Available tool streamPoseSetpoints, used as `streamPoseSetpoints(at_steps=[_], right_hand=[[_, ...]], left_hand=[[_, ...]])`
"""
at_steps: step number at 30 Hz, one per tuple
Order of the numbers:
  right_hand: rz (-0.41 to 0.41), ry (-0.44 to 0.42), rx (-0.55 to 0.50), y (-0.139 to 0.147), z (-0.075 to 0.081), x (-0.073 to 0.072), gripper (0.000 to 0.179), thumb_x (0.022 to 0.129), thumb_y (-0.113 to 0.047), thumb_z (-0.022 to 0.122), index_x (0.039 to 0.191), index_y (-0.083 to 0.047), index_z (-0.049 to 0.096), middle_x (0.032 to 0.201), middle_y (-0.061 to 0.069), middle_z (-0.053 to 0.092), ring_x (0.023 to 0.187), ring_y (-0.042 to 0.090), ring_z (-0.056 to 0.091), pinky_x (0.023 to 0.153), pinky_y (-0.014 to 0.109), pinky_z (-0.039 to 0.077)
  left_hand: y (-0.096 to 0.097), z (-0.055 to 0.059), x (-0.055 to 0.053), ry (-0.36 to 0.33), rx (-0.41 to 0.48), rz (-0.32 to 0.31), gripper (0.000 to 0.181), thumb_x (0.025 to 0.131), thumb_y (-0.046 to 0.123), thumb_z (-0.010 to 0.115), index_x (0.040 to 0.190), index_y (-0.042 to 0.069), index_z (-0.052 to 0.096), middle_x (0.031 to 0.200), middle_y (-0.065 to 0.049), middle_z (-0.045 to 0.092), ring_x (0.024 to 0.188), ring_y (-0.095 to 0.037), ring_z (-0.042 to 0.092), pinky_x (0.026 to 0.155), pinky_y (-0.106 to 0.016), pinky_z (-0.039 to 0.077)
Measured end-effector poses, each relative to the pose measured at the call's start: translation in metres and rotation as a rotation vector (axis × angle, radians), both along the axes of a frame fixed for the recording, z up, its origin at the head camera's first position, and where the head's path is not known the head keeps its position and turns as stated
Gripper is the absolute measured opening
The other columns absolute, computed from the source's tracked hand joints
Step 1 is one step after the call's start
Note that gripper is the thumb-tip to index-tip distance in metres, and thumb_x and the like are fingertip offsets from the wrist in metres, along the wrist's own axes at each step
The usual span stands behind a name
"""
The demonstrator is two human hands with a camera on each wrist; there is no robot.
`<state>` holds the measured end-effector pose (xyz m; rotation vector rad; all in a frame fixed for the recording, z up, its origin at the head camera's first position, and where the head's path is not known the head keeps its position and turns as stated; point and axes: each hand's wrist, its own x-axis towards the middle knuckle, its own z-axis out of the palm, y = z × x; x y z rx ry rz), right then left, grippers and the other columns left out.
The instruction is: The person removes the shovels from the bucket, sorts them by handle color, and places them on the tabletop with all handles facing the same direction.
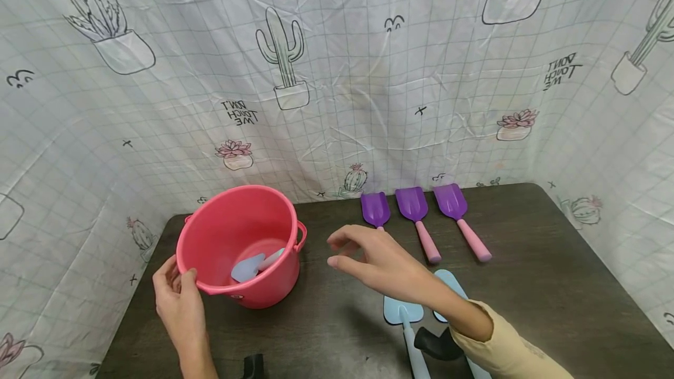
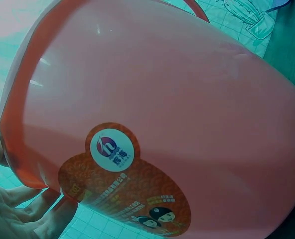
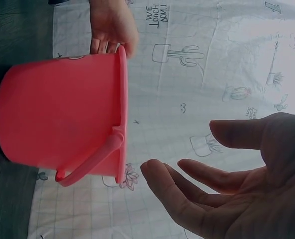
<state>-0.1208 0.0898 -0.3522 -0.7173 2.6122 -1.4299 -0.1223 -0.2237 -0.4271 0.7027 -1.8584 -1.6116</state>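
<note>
My left hand (image 1: 179,303) grips the rim of a pinkish-red plastic bucket (image 1: 274,285) at its near left side, with the thumb over the edge. Inside the bucket lies a light-blue toy trowel (image 1: 247,268). A label (image 2: 132,194) is stuck on the bucket's outer wall, in the left wrist view. To the right of the bucket, my right hand (image 1: 368,256) hangs in the air over the table, fingers loosely bent and holding nothing. The right wrist view shows the same hand (image 3: 222,189) apart from the bucket (image 3: 63,109), whose handle (image 3: 90,162) hangs down its side.
Three purple shovels with pink handles (image 1: 426,241) lie in a row at the back right of the dark table (image 1: 547,285). Light-blue trowels (image 1: 404,312) lie under and beside my right forearm. A cactus-print cloth (image 1: 368,75) encloses the table's back and sides.
</note>
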Motion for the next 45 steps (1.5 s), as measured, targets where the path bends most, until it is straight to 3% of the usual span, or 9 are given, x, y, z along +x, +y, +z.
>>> streamPoseSetpoints(at_steps=[4, 15, 25, 45], right_hand=[[0.013, 0.024, -0.025, -0.008, 0.002, -0.004, 0.026, 0.099, -0.025, 0.068, 0.121, -0.012, 0.070, 0.116, -0.004, 0.069, 0.104, 0.009, 0.066, 0.085, 0.032, 0.054], [0.034, 0.043, -0.086, -0.027, 0.004, -0.014, 0.025, 0.098, -0.022, 0.069, 0.121, -0.011, 0.070, 0.114, -0.002, 0.068, 0.105, 0.012, 0.066, 0.085, 0.031, 0.054], [0.045, 0.002, -0.124, -0.045, 0.009, -0.020, 0.028, 0.097, -0.022, 0.070, 0.123, -0.011, 0.070, 0.111, -0.003, 0.070, 0.103, 0.008, 0.065, 0.083, 0.029, 0.055], [0.066, 0.004, -0.082, -0.077, 0.014, -0.035, 0.032, 0.097, -0.025, 0.069, 0.124, -0.008, 0.068, 0.116, 0.000, 0.070, 0.105, 0.013, 0.065, 0.090, 0.031, 0.052]], left_hand=[[0.000, 0.000, 0.000, -0.002, -0.002, 0.001, 0.049, 0.100, 0.011, 0.052, 0.148, 0.002, 0.049, 0.139, -0.013, 0.054, 0.106, -0.008, 0.053, 0.078, -0.008, 0.043], [0.002, 0.001, 0.001, 0.003, -0.006, 0.001, 0.049, 0.100, 0.011, 0.051, 0.148, 0.002, 0.049, 0.140, -0.015, 0.054, 0.107, -0.009, 0.053, 0.077, -0.007, 0.044], [0.002, 0.001, 0.000, -0.005, -0.010, 0.003, 0.049, 0.100, 0.011, 0.051, 0.148, 0.002, 0.049, 0.141, -0.016, 0.054, 0.108, -0.011, 0.053, 0.077, -0.007, 0.043], [-0.001, 0.003, -0.002, -0.023, 0.003, -0.014, 0.049, 0.101, 0.013, 0.052, 0.149, 0.004, 0.048, 0.144, -0.016, 0.053, 0.115, -0.017, 0.054, 0.077, -0.008, 0.044]])
